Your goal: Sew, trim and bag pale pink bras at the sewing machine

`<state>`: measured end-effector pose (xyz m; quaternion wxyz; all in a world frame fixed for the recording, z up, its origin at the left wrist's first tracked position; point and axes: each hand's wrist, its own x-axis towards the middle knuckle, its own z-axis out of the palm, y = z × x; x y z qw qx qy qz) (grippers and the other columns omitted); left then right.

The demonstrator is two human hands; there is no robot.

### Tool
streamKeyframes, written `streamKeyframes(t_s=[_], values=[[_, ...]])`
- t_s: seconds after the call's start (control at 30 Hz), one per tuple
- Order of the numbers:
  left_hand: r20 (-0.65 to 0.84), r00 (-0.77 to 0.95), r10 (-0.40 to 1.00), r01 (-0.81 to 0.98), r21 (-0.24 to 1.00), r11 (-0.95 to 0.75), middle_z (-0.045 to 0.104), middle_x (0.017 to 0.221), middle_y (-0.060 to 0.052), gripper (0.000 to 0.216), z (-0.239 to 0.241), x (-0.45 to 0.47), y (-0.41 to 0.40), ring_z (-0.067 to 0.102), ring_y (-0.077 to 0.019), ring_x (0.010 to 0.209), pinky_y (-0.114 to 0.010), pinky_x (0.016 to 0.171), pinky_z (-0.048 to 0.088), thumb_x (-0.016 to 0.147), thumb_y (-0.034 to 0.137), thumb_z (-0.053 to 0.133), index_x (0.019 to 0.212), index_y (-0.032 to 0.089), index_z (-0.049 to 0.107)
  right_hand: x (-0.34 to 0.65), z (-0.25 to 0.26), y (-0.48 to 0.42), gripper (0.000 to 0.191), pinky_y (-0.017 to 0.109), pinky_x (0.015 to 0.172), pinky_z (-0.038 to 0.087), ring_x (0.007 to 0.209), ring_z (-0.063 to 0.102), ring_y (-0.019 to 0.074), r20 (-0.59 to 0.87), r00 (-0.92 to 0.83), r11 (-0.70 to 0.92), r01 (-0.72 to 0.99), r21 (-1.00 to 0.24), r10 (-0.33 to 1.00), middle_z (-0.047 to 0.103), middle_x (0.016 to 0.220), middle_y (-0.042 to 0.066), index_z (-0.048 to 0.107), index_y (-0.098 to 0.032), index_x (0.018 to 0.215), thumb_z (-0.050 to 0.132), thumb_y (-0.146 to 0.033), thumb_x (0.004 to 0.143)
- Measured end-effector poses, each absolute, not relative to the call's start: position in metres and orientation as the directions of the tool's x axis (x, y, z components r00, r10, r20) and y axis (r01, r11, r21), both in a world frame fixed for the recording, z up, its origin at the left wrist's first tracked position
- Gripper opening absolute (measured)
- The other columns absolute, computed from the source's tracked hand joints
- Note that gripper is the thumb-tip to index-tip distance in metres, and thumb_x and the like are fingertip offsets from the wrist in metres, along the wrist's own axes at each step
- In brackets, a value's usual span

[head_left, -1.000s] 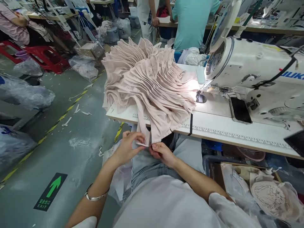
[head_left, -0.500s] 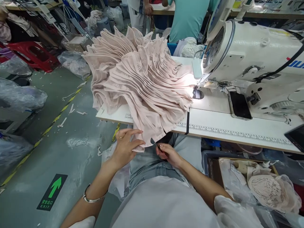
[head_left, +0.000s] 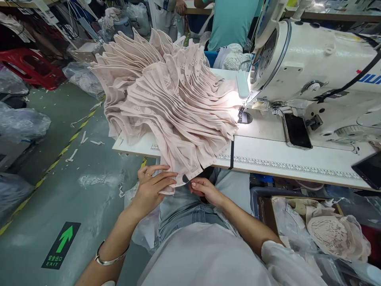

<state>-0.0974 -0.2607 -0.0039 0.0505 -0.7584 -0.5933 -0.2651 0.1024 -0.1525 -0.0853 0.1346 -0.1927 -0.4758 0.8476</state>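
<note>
A large heap of pale pink fabric pieces (head_left: 175, 103), many layers gathered in folds, covers the left part of the sewing table and hangs over its front edge. My left hand (head_left: 153, 186) has its fingers over the hanging lower edge of the cloth, with the thumb hidden beneath. Close by on the right, my right hand (head_left: 206, 191) is closed around what look like small thread snips (head_left: 185, 178). Their dark blade shows against the bottom edge of the cloth, while the handle is hidden in the fingers.
The sewing machine (head_left: 321, 59) stands right of the heap, its lamp lit. A phone (head_left: 297, 131) lies on the table (head_left: 268, 151). Below right is a bin (head_left: 256, 198) with bagged lace pieces. Co-workers (head_left: 233, 24) are behind. A red stool (head_left: 32, 65) stands left.
My left hand has laid its fingers flatter over the cloth edge. My right hand and the snips have shifted slightly left along that edge. The whole view has moved a little.
</note>
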Motion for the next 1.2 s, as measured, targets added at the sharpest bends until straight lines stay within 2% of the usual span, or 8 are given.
streamKeyframes(t_s=[0.17, 0.3, 0.4, 0.53, 0.77, 0.83, 0.97, 1.2], values=[[0.461, 0.136, 0.877, 0.936, 0.231, -0.266, 0.076, 0.105, 0.002, 0.037, -0.007, -0.101, -0.261, 0.061, -0.0249, 0.112, -0.042, 0.096, 0.03, 0.083, -0.001, 0.048, 0.088, 0.027, 0.071, 0.1, -0.088, -0.154, 0.055, 0.026, 0.048, 0.011, 0.047, 0.022, 0.005, -0.169, -0.865, -0.483, -0.093, -0.871, 0.472, 0.042, 0.054, -0.005, 0.055, -0.015, 0.059, 0.071, -0.065, 0.074], [0.44, 0.128, 0.889, 0.943, 0.223, -0.247, 0.075, 0.107, -0.001, 0.029, -0.008, -0.107, -0.264, 0.06, -0.0258, 0.112, -0.041, 0.093, 0.033, 0.088, 0.006, 0.051, 0.09, 0.026, 0.071, 0.121, -0.097, -0.141, 0.049, 0.027, 0.046, 0.008, 0.044, 0.015, 0.0061, -0.179, -0.707, -0.484, -0.257, -0.836, 0.684, 0.028, 0.048, -0.009, 0.055, -0.017, 0.062, 0.067, -0.062, 0.079], [0.364, 0.158, 0.918, 0.953, 0.188, -0.238, 0.073, 0.113, -0.004, 0.012, -0.005, -0.103, -0.266, 0.059, -0.028, 0.112, -0.043, 0.095, 0.031, 0.092, 0.024, 0.059, 0.098, 0.026, 0.07, 0.13, -0.096, -0.13, 0.046, 0.027, 0.047, 0.009, 0.044, 0.018, 0.0064, -0.168, -0.694, -0.476, -0.277, -0.835, 0.7, 0.028, 0.048, -0.009, 0.058, -0.017, 0.068, 0.067, -0.06, 0.08], [0.373, 0.23, 0.899, 0.921, 0.214, -0.324, 0.071, 0.11, -0.005, 0.024, 0.006, -0.083, -0.255, 0.058, -0.0261, 0.105, -0.043, 0.098, 0.03, 0.094, 0.047, 0.058, 0.1, 0.025, 0.067, 0.128, -0.087, -0.124, 0.047, 0.027, 0.047, 0.009, 0.044, 0.02, 0.0062, -0.134, -0.76, -0.45, -0.224, -0.865, 0.636, 0.029, 0.047, -0.009, 0.061, -0.015, 0.068, 0.068, -0.06, 0.081], [0.417, 0.406, 0.814, 0.901, -0.033, -0.432, 0.059, 0.138, -0.014, 0.036, 0.01, -0.049, -0.189, 0.048, -0.0279, 0.128, -0.045, 0.105, 0.029, 0.093, 0.022, 0.059, 0.128, 0.014, 0.056, 0.123, -0.071, -0.128, 0.05, 0.026, 0.046, 0.01, 0.044, 0.024, 0.0046, -0.08, -0.787, -0.426, -0.242, -0.872, 0.612, 0.04, 0.051, -0.005, 0.058, -0.015, 0.062, 0.071, -0.06, 0.078], [0.446, 0.453, 0.772, 0.88, -0.085, -0.468, 0.067, 0.125, -0.01, 0.031, 0.006, -0.047, -0.175, 0.055, -0.0234, 0.119, -0.043, 0.102, 0.029, 0.092, 0.011, 0.052, 0.122, 0.017, 0.06, 0.126, -0.068, -0.131, 0.051, 0.026, 0.046, 0.009, 0.044, 0.023, 0.0045, -0.065, -0.792, -0.42, -0.25, -0.872, 0.607, 0.041, 0.05, -0.005, 0.056, -0.015, 0.059, 0.071, -0.06, 0.078], [0.582, 0.368, 0.726, 0.89, 0.006, -0.456, 0.07, 0.08, 0.001, 0.016, 0.002, -0.052, -0.174, 0.062, -0.0161, 0.085, -0.039, 0.088, 0.029, 0.094, 0.01, 0.052, 0.089, 0.02, 0.063, 0.134, -0.07, -0.134, 0.048, 0.026, 0.045, 0.009, 0.043, 0.018, 0.0048, -0.111, -0.786, -0.532, -0.3, -0.792, 0.608, 0.032, 0.049, -0.008, 0.056, -0.016, 0.065, 0.066, -0.059, 0.082], [0.523, 0.327, 0.787, 0.879, 0.138, -0.457, 0.069, 0.078, 0.003, 0.021, 0.007, -0.067, -0.205, 0.063, -0.0145, 0.08, -0.038, 0.085, 0.028, 0.092, 0.006, 0.051, 0.083, 0.021, 0.063, 0.129, -0.07, -0.131, 0.047, 0.026, 0.045, 0.007, 0.042, 0.018, 0.0046, -0.174, -0.825, -0.55, -0.187, -0.814, 0.537, 0.03, 0.047, -0.01, 0.058, -0.015, 0.067, 0.066, -0.059, 0.083]])
